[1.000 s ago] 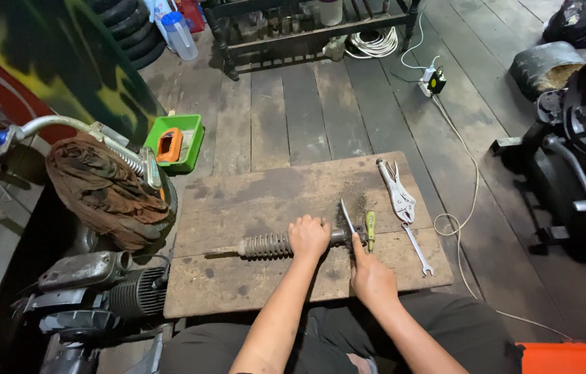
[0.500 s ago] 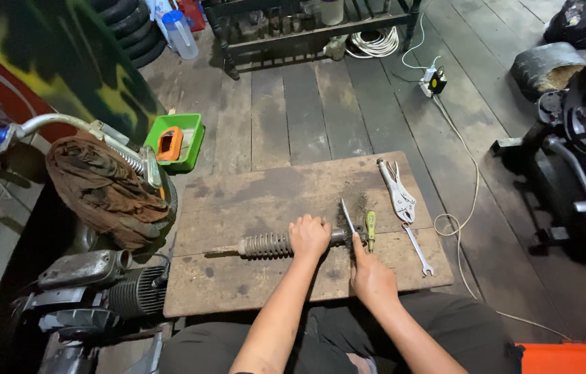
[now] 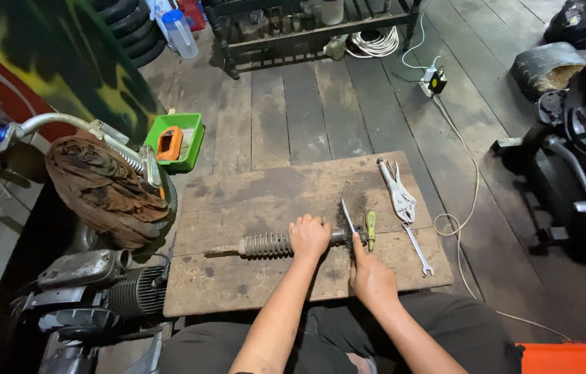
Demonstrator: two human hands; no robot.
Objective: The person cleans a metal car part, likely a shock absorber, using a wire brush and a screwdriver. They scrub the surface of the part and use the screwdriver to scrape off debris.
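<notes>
So there's a shock absorber [image 3: 272, 244] lying flat, left to right, across the middle of a wooden board [image 3: 251, 194]; the person's left hand [image 3: 309, 237] is clamped around its body just right of the coil spring; the right hand [image 3: 370, 275] sits nearer, at the shock's right end, fingers closed on a thin metal tool [image 3: 347, 216] poking up and away; a yellow-handled screwdriver [image 3: 370, 228] lies just beside it, with locking pliers [image 3: 398, 192] and a wrench [image 3: 418, 249] further right
</notes>
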